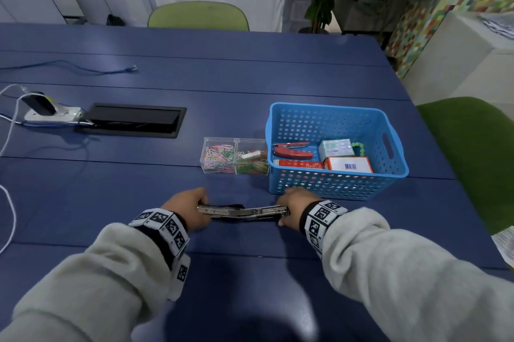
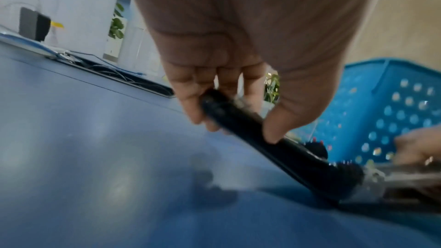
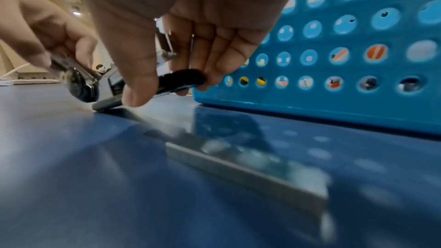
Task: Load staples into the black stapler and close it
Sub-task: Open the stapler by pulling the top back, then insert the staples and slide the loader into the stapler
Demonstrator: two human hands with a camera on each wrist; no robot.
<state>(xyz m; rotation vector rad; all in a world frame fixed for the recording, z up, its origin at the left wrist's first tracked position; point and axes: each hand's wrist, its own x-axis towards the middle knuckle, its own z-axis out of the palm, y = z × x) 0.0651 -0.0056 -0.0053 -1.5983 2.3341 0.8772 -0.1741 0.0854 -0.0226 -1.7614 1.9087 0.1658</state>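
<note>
The black stapler (image 1: 242, 212) lies swung wide open on the near part of the blue table (image 1: 250, 85), stretched left to right between the two hands, just on the near side of the blue basket (image 1: 395, 174). The left hand (image 1: 187, 209) pinches the left half, which the left wrist view shows as the black top arm lifted at a slant, thumb on one side and fingers curled on the other. The right hand (image 1: 294, 209) pinches the right half, thumb and fingertips closed round the black end of the base, which rests low against the table.

A loose strip of staples (image 3: 248, 167) shows only in the right wrist view, lying flat on the table near the right hand and in front of the basket; it is blurred there, and the head view does not pick it out. Whether any staples already sit in the metal channel cannot be told.

The step in hand looks like holding the stapler open, ready for loading. The next move would probably call for the right hand to let go of the base, pick up the strip, and lay it legs down into the channel while the left hand keeps the top arm raised. Only then should the top be pressed shut
</note>
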